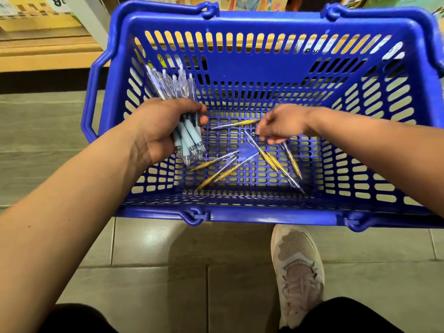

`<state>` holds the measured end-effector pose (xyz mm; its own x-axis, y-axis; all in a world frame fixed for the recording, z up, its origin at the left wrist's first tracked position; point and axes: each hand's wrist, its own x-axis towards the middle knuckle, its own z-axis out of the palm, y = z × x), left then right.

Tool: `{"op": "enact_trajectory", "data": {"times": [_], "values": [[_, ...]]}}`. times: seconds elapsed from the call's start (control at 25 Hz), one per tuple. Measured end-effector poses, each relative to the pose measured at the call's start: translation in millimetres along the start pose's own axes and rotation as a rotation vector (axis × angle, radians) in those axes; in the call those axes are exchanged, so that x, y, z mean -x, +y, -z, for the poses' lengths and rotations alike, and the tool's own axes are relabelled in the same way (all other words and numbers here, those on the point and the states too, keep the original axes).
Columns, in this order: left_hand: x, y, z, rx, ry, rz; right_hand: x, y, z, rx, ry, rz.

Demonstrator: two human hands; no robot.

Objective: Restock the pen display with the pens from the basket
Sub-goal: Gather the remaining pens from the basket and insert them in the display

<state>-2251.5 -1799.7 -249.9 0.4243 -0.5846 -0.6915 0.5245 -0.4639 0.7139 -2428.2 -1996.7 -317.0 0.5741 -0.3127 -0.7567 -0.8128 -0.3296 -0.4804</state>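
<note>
A blue plastic basket [264, 213] stands on the floor in front of me. My left hand [156, 131] grips a bundle of blue pens [187, 138], clear caps pointing up and tips down, over the basket's left side. Several yellow pens [271, 159] lie scattered on the basket's bottom. My right hand [281, 124] reaches down into the basket with loose fingers just above the yellow pens, blurred by motion. Whether it touches a pen I cannot tell.
Wooden shelf units [48, 56] with yellow price labels stand behind the basket at the top left. My shoe [296, 267] rests on the grey tiled floor [149, 248] just in front of the basket's near rim.
</note>
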Motion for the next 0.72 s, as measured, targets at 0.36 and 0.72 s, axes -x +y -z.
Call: {"op": "enact_trajectory", "data": {"times": [0.36, 0.72], "values": [[-10.3, -3.4, -42.6, -0.022, -0.093, 0.036, 21.5, -51.8, 1.5, -0.750, -0.039, 0.383], [10.2, 11.6, -58.1, 0.135, -0.125, 0.224, 47.1, -60.6, 10.0, -0.848, -0.001, 0.210]]}}
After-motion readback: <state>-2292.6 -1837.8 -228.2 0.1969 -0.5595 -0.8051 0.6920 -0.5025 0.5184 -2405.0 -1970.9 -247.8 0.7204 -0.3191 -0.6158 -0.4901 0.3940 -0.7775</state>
